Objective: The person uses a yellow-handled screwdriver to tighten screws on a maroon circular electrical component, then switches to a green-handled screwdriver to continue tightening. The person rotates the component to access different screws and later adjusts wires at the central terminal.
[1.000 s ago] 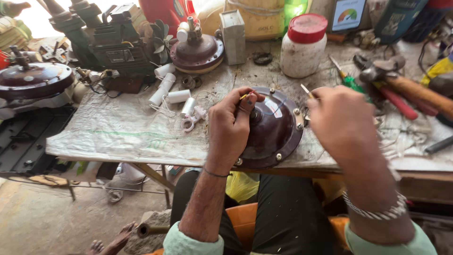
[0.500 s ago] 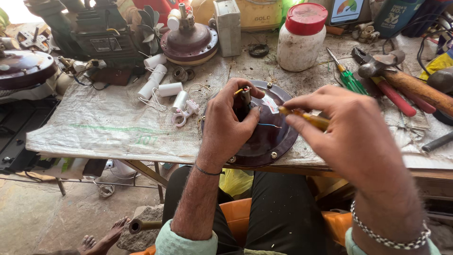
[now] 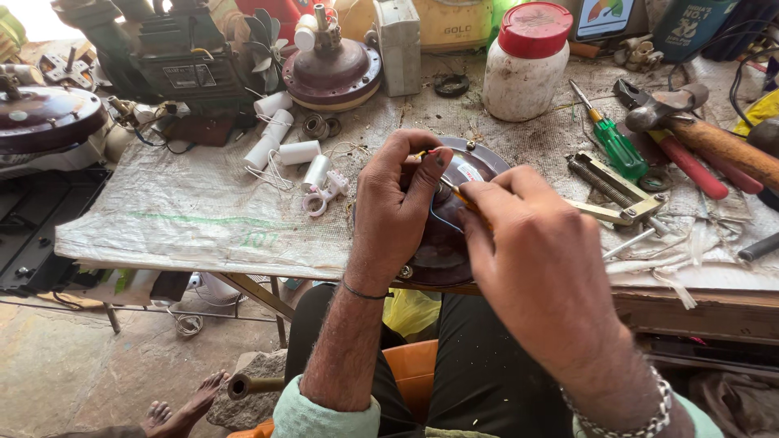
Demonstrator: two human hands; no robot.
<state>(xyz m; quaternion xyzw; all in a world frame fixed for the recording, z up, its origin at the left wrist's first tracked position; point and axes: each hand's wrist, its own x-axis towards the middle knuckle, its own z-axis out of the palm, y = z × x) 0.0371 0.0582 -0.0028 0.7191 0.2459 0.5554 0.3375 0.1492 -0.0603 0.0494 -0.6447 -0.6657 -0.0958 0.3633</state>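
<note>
The right hand [image 3: 540, 272] is nearest, fingers curled tight around a thin yellow-handled tool [image 3: 464, 197] whose tip points at the left hand [image 3: 398, 207]. That hand's thumb and forefinger pinch something small (too small to tell what) over the maroon motor cover [image 3: 442, 243], which sits at the near edge of the bench [image 3: 178, 219] above the lap. Behind lie white tubes [image 3: 280, 138], a green screwdriver [image 3: 613, 142], a hammer [image 3: 698, 134] and a red-lidded jar [image 3: 527, 61]
</note>
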